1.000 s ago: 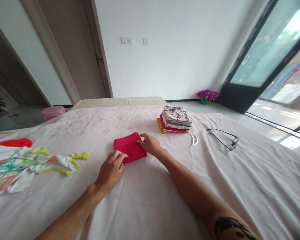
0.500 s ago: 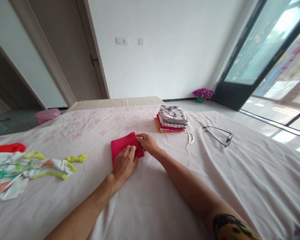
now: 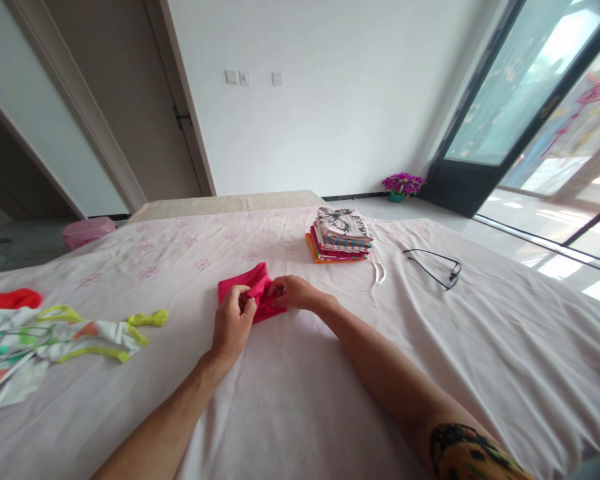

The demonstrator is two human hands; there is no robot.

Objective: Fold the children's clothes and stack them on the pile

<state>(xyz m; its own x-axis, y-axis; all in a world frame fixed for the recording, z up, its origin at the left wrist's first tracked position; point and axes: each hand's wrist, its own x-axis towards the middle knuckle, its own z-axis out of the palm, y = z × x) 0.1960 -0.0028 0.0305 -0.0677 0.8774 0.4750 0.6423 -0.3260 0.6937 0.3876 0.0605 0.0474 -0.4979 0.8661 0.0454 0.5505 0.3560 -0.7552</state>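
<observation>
The left hand (image 3: 233, 325) and right hand (image 3: 296, 293) pinch the folded bright-pink cloth (image 3: 235, 282), both grips narrow, on the pale flowered sheet (image 3: 290, 400); a multicoloured stack of folded fabric (image 3: 341, 235) sits at its two o'clock.

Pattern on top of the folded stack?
Top garment: pale pink with black print, partly lettering; clearest in the head view.

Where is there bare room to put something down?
Pale sheet is bare between the yellow-trimmed white garment and left hand, and between right forearm and black-framed eyeglasses. Crowded: the folded magenta cloth, under left hand and right hand.
</observation>
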